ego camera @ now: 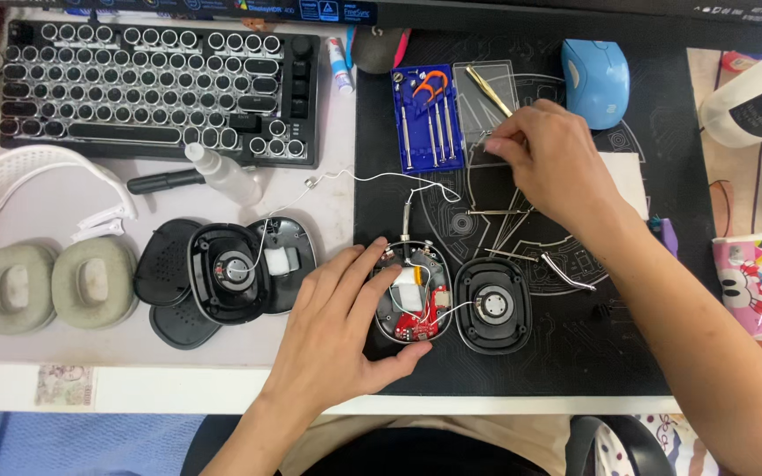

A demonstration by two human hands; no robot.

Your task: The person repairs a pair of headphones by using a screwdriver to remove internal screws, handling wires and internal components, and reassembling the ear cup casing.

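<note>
Item: opened headphone earcup, oval black shell lying face up on the black desk mat, near the mat's lower left part; inside it a red circuit board, a small white battery pack and thin white wires. Left hand: spread open and cupped round the shell's left and lower edge, thumb under the rim, fingers resting on it, steadying and not clamped. Right hand: fingertips pinched together at the clear lid of the blue screwdriver case; it seems to pinch something thin there, but what it has I cannot tell. Adjoining: the speaker half lies just beside the shell on its right, joined to it by a short wire; a long white wire runs from the shell up and left toward a second opened earcup on the bare desk. Loose metal rods and a curved bracket lie on the mat between the two hands. Further out: two grey ear pads, white headband, small spray bottle, keyboard, blue mouse. Hazards, as judged: a shift of the left hand could drag the speaker half and strain or tear the short wire at its solder point; a finger or metal tool touching the bare board could short it or puncture the battery; the forearm could sweep the loose rods off the mat; the long wire could snag.
</note>
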